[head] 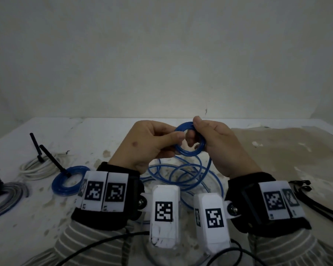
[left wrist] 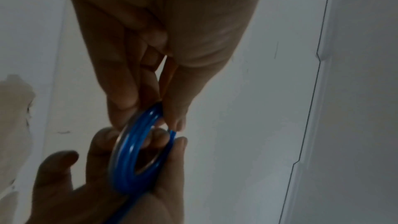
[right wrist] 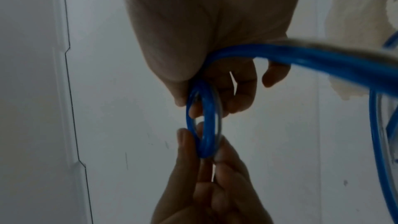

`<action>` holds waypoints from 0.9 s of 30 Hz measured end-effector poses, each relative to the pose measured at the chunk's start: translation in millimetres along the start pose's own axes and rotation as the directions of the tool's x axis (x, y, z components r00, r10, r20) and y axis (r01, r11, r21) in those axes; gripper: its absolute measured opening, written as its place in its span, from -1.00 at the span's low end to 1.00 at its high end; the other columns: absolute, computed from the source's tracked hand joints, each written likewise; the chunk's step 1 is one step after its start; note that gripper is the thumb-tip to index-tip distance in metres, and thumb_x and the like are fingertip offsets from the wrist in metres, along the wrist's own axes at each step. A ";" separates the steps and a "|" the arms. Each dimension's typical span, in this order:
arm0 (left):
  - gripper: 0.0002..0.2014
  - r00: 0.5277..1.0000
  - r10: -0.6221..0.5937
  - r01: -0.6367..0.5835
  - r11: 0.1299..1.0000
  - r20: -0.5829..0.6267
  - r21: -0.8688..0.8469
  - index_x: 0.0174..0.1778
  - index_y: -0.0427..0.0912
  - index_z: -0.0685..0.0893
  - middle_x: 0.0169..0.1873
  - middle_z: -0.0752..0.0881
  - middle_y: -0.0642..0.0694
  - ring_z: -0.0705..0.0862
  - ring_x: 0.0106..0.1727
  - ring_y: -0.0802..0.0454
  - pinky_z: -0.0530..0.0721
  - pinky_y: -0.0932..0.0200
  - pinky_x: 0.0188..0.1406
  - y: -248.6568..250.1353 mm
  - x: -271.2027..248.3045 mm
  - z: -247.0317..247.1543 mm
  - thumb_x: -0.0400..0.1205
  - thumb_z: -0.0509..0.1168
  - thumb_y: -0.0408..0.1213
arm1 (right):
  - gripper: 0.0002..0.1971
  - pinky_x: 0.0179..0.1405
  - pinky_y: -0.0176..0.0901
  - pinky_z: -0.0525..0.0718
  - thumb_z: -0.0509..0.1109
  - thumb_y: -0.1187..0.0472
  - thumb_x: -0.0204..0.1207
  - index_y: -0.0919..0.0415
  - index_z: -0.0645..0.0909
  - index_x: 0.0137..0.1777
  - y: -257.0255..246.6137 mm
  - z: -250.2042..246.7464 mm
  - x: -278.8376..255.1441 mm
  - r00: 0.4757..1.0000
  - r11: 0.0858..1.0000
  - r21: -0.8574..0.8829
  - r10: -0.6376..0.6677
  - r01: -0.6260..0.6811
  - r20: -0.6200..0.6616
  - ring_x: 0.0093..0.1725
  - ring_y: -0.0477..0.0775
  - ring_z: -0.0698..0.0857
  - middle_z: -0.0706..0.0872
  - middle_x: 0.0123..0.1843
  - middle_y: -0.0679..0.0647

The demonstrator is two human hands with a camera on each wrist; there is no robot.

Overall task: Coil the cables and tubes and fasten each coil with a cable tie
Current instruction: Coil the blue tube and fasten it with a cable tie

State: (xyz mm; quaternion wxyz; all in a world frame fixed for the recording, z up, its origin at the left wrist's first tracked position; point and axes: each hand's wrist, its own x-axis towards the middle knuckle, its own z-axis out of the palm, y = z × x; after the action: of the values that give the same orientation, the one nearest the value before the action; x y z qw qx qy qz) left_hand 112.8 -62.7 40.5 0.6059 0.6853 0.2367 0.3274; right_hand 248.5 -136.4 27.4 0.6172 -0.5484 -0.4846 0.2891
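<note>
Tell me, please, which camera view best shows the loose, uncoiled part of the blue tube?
The head view: the loose blue tube sprawls in loops on the table below both hands. The right wrist view catches only a blurred stretch; the left wrist view shows only the coil.

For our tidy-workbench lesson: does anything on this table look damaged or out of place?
Yes: the table surface is patchy, its white coating flaked off to bare brown at the right. Otherwise only the loose blue tube sprawls uncoiled, expected mid-task.

No readable text, only coded markers.
</note>
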 end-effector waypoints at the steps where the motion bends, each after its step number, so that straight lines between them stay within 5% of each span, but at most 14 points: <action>1: -0.90 1.000 -0.002 0.000 0.999 -0.031 -0.050 -0.38 -0.17 0.74 -0.56 0.72 -0.01 0.67 -0.53 0.16 0.62 0.37 -0.53 -0.2 0.5 2.8 0.45 0.41 -0.37 | -0.59 -0.25 -0.25 0.55 0.12 0.08 0.67 0.18 0.60 -0.36 0.3 0.3 0.6 0.999 0.999 0.049 0.020 -0.018 -0.033 -0.39 -0.10 0.55 0.62 -0.44 -0.02; 8: -0.93 0.974 -0.039 -0.023 0.963 -0.223 -0.268 -0.29 -0.26 0.69 -0.58 0.72 0.01 0.71 -0.51 0.13 0.64 0.38 -0.50 -3.0 5.7 4.8 0.51 0.36 -0.41 | -0.66 -0.32 -0.25 0.49 0.11 0.17 0.67 0.10 0.69 -0.20 2.7 1.5 0.1 0.998 1.000 -0.015 -0.028 0.028 -0.060 -0.38 -0.14 0.52 0.63 -0.32 0.04; 14: -0.95 0.969 -0.052 -0.029 0.946 -0.241 -0.323 -0.26 -0.26 0.71 -0.54 0.72 -0.01 0.71 -0.47 0.12 0.69 0.35 -0.42 -4.0 6.7 9.2 0.51 0.37 -0.40 | -0.73 -0.44 -0.21 0.51 0.17 0.18 0.62 0.20 0.71 -0.10 -0.9 -1.8 -0.9 1.000 0.988 0.154 -0.008 0.010 -0.016 -0.51 -0.10 0.43 0.51 -0.35 0.17; 18: -0.93 0.980 -0.055 -0.011 0.945 -0.190 -0.327 -0.28 -0.26 0.70 -0.51 0.74 -0.03 0.72 -0.43 0.09 0.69 0.34 -0.40 -5.4 5.8 10.8 0.52 0.36 -0.39 | -0.76 -0.44 -0.19 0.55 0.20 0.26 0.61 0.24 0.65 -0.21 -5.0 -5.3 -1.9 1.000 0.990 0.140 0.002 -0.002 0.003 -0.50 -0.10 0.50 0.61 -0.38 0.02; 23: -0.91 0.989 -0.125 0.136 0.976 0.077 -0.167 -0.22 -0.26 0.69 -0.33 0.80 -0.10 0.80 -0.23 0.02 0.73 0.25 -0.33 -5.4 0.6 9.6 0.47 0.37 -0.30 | -0.69 -0.50 -0.32 0.46 0.16 0.25 0.65 0.16 0.59 -0.30 -6.8 -14.6 -2.4 0.999 1.000 0.009 -0.021 0.021 -0.038 -0.55 -0.11 0.43 0.73 -0.32 0.03; 27: -0.76 0.995 -0.097 0.094 0.992 0.030 0.080 -0.04 -0.18 0.74 -0.23 0.80 -0.10 0.77 -0.13 0.04 0.77 0.11 -0.17 -4.5 1.3 3.7 0.41 0.44 -0.21 | -0.69 -0.53 -0.34 0.36 0.14 0.26 0.66 0.21 0.54 -0.32 -5.0 -13.2 -1.3 0.999 0.998 -0.046 -0.044 0.042 -0.031 -0.54 -0.11 0.35 0.65 -0.48 -0.06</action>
State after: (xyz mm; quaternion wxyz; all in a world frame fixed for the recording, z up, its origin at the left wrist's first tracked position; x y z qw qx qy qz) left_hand 116.7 -63.5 36.1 0.5976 0.7019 0.2714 0.2768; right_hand 259.2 -143.9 32.8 0.6184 -0.5561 -0.4927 0.2560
